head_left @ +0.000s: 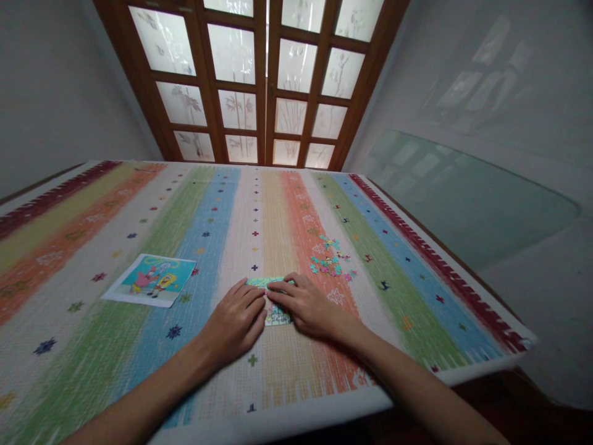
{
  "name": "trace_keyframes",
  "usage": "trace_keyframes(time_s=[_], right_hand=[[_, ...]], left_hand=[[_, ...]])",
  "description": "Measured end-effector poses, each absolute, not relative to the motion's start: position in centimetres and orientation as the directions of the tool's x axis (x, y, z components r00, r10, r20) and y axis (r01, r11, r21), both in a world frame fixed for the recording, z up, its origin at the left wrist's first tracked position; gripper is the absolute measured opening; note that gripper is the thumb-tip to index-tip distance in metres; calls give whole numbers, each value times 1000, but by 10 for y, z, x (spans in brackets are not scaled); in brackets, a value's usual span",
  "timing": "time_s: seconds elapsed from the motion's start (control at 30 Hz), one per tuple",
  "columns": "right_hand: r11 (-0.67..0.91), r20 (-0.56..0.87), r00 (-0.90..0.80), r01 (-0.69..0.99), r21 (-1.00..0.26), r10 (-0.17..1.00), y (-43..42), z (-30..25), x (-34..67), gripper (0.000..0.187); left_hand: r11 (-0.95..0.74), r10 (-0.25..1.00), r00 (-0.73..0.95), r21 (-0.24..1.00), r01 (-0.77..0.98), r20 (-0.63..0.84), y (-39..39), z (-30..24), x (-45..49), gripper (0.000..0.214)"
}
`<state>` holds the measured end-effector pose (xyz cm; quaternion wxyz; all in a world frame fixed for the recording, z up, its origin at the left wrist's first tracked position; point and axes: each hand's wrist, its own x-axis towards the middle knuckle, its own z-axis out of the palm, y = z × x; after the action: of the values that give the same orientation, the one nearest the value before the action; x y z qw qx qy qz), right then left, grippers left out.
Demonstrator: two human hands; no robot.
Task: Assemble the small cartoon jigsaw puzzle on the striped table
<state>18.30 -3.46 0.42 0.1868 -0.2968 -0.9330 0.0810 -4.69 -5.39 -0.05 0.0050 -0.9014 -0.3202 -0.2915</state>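
Observation:
A small jigsaw puzzle, partly covered by both hands, lies on the table with green and white parts showing. My left hand rests along its left side, fingers stretched out and lying nearly flat. From the right, my right hand reaches over the puzzle with bent fingers, their tips close to the left fingertips. Whatever the right fingers pinch is hidden or too small to name. Loose puzzle pieces in teal, pink and yellow lie in a pile beyond my right hand.
To the left lies a picture sheet with a pink and a yellow cartoon figure on teal. A striped, patterned cloth covers the table. Beyond stands a wooden door with glass panes; a glass panel leans at the right wall.

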Motion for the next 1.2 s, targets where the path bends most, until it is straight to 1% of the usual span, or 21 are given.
trace_keyframes(time_s=[0.2,0.3,0.43,0.67,0.77,0.83,0.97,1.07,1.2], right_hand=[[818,304,-761,509,-268,573,-34,3,184,51],[818,369,-730,520,-246,575,-30,4,186,42],[777,444,-649,590,-219,618,-19,7,199,28],[726,443,-603,663,-184,663,-6,15,223,29],[704,414,-596,688,-178,688,-4,17,225,26],[696,400,-597,698,-168,695,-4,17,225,24],[694,401,-600,704,-146,693,-2,18,227,24],[678,424,-577,723,-134,698,3,19,236,22],[648,432,-550,753,-115,715,11,22,256,21]], left_hand=[[-795,574,621,182,578,534,-54,-2,-47,19],[-793,578,620,184,581,531,-53,-2,-48,20],[-798,576,635,188,572,515,-53,-1,-49,21],[-795,580,628,194,574,519,-54,0,-48,22],[-809,560,646,175,561,518,-54,-4,-50,31],[-822,542,678,142,552,497,-53,-7,-52,38],[-837,524,755,75,542,394,-53,-10,-53,48],[-840,524,778,61,539,348,-52,-9,-54,49],[-836,535,781,67,545,322,-52,-8,-55,49]])
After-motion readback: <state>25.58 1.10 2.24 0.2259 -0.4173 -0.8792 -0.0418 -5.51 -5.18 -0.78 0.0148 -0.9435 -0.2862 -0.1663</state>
